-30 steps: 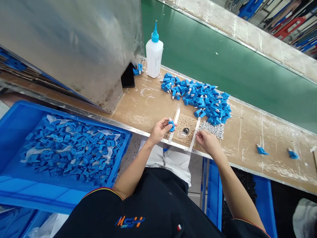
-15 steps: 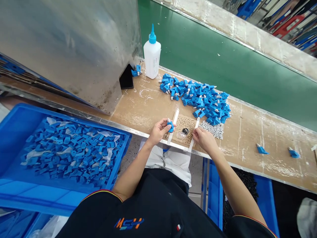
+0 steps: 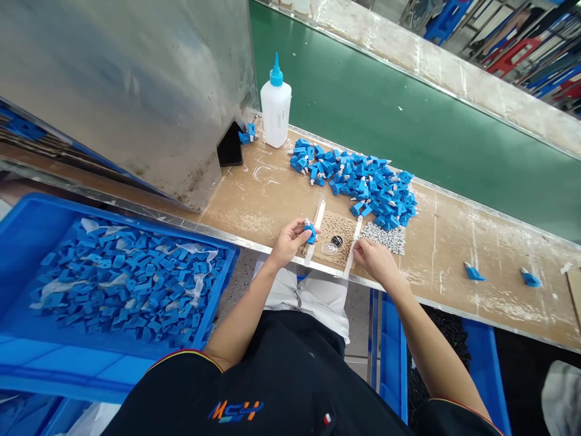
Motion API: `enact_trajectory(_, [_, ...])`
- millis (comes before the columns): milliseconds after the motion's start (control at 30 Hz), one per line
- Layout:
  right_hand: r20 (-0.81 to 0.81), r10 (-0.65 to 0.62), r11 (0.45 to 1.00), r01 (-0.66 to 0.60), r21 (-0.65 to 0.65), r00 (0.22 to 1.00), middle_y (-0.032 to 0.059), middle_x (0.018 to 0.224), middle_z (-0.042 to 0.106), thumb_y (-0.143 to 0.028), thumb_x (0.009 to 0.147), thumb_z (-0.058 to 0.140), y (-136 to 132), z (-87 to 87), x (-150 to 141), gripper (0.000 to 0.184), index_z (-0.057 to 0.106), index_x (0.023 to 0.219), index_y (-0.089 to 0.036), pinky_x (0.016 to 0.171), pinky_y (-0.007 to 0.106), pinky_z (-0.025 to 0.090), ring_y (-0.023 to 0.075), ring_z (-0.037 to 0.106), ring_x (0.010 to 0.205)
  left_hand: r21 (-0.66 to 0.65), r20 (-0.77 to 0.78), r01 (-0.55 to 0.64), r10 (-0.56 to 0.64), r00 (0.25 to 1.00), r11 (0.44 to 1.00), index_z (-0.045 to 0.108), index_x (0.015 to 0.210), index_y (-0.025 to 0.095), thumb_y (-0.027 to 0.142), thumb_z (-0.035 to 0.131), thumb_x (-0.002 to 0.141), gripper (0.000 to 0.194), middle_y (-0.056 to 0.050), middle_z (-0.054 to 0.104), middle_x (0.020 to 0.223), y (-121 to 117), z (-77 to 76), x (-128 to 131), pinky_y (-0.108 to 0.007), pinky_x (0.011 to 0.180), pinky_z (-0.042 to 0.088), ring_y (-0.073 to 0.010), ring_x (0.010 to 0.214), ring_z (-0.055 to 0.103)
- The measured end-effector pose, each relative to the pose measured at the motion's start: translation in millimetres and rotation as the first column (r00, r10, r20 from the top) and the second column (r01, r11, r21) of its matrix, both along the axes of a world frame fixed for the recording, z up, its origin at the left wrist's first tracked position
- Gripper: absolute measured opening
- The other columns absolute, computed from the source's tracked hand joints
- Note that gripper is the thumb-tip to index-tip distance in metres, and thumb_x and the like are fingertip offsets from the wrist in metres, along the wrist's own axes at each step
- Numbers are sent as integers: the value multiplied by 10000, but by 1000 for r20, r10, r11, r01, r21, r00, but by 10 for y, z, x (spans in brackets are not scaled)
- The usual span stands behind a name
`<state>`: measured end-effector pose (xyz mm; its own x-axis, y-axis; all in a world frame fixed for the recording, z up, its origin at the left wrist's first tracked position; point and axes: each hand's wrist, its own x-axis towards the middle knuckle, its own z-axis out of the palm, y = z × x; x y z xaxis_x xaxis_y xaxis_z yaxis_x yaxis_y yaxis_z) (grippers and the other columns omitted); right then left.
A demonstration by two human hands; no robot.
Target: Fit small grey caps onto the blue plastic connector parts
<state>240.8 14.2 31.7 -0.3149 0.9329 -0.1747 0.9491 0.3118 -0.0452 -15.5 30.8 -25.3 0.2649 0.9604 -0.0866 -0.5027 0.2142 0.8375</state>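
My left hand (image 3: 288,241) pinches a small blue plastic part (image 3: 311,232) just above the bench's near edge. My right hand (image 3: 374,259) hovers close by on the right, fingers curled together in a pinch beside a white strip (image 3: 353,255); what they hold is too small to see. Between the hands sit a clear cap (image 3: 330,247) and a small black ring (image 3: 337,240) on a brown mat bounded by two white strips. A heap of small grey-white pieces (image 3: 385,237) lies just beyond my right hand. Behind it spreads a pile of blue parts (image 3: 358,178).
A white squeeze bottle with a blue nozzle (image 3: 275,112) stands at the back beside a metal housing (image 3: 136,85). A blue crate (image 3: 27,224) of blue parts sits at the left. A green conveyor belt (image 3: 408,121) runs behind. Two stray blue parts (image 3: 473,273) lie at the right.
My right hand drew a little toward the middle and then eased back beside the white strip. My left hand kept its hold on the blue part. The view shifted slightly.
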Motion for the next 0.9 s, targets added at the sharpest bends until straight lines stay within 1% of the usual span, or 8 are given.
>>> enact_trajectory(300, [-3,15,999,-15,-50,1000,63,786,676,-176,895,515,-171,2,-24,136,579,783,-220,573,279,315,179,601,644,-11,-8,6,-6,1000,1000,608,1012,164,531,812,770,485,-103,788,948,2,23,-3,-278,708,567,-168,747,742])
enact_trajectory(367, [-48,22,998,-25,-56,999,55,764,664,-177,888,523,-228,22,2,137,565,765,-223,567,279,321,177,594,636,-11,-11,3,-3,1000,1000,602,1005,167,540,813,763,492,-100,790,940,4,27,-8,-276,715,566,-172,765,745])
enact_trajectory(433, [-172,11,999,-18,-37,985,34,725,639,-192,886,528,-290,86,16,145,545,747,-228,563,274,344,169,578,615,-4,-15,-2,2,1000,1000,586,990,179,546,822,749,498,-87,794,915,-12,60,-11,-268,720,560,-181,805,750])
enact_trajectory(500, [-366,-23,1000,29,10,930,13,695,610,-222,906,522,-358,209,-20,153,538,755,-232,566,269,381,156,555,596,7,-22,9,-9,1000,1000,561,979,194,527,826,754,481,-71,796,885,-60,136,-3,-261,732,551,-187,848,752])
enact_trajectory(633, [-707,-43,977,176,117,705,3,727,608,-255,948,537,-482,551,-307,153,549,797,-232,591,266,448,139,552,623,50,-10,88,-88,996,995,536,977,211,473,797,813,404,-57,795,878,-232,395,81,-275,764,547,-190,866,750])
enact_trajectory(700, [-794,-14,960,229,158,607,23,803,646,-245,948,555,-512,695,-503,133,564,816,-231,624,275,480,149,597,702,92,-2,103,-103,995,990,548,976,209,471,786,826,384,-59,790,893,-316,527,143,-284,764,550,-191,855,744])
enact_trajectory(767, [-841,7,952,253,171,541,43,873,675,-235,946,566,-514,786,-668,112,581,835,-230,654,286,505,161,630,777,139,-9,83,-82,997,987,568,974,204,465,779,834,363,-58,781,903,-374,632,195,-289,766,551,-186,844,733])
enact_trajectory(900, [-881,6,961,242,137,474,48,887,685,-244,941,573,-485,838,-832,111,592,833,-227,645,289,518,166,642,805,212,-37,-22,30,999,977,622,961,202,447,794,823,330,-31,743,891,-419,754,245,-263,740,542,-149,796,692])
